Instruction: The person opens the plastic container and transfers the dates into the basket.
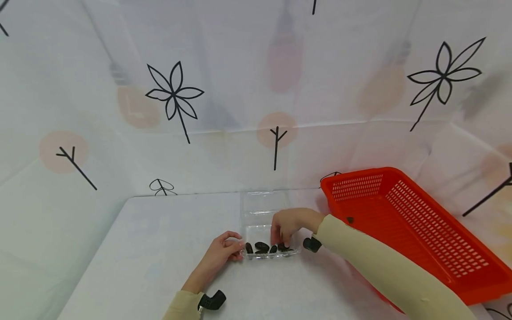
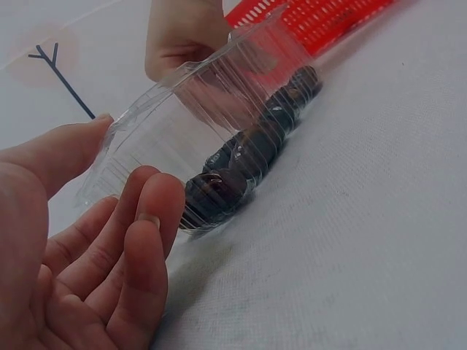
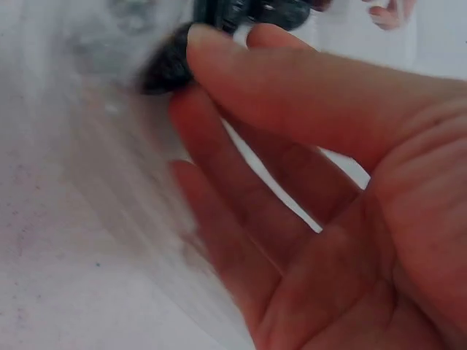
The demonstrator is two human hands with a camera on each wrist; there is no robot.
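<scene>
Placement of dark, glossy oval pieces (image 1: 262, 246) in a clear plastic clamshell box (image 1: 258, 233); clock directions are those of the head view. The box lies on a white-covered table (image 1: 160, 249), its lid (image 1: 264, 202) folded back at twelve o'clock, and the pieces line its six-o'clock wall. The right hand (image 1: 294, 221), reaching in from three o'clock, holds one dark piece (image 3: 166, 67) between thumb and fingertips. The left hand (image 1: 224, 251) touches the box's nine-o'clock end, fingers bent; whether they pinch the thin wall cannot be told. A red perforated basket (image 1: 400, 226) stands at three o'clock, one small dark item (image 1: 350, 220) inside. Good practice, in all likelihood: lower the piece to the box floor before parting the fingertips, lay it snugly beside its neighbours, use the bare floor toward twelve o'clock afterwards, and brace lightly, since such thin plastic probably flexes or slides.
</scene>
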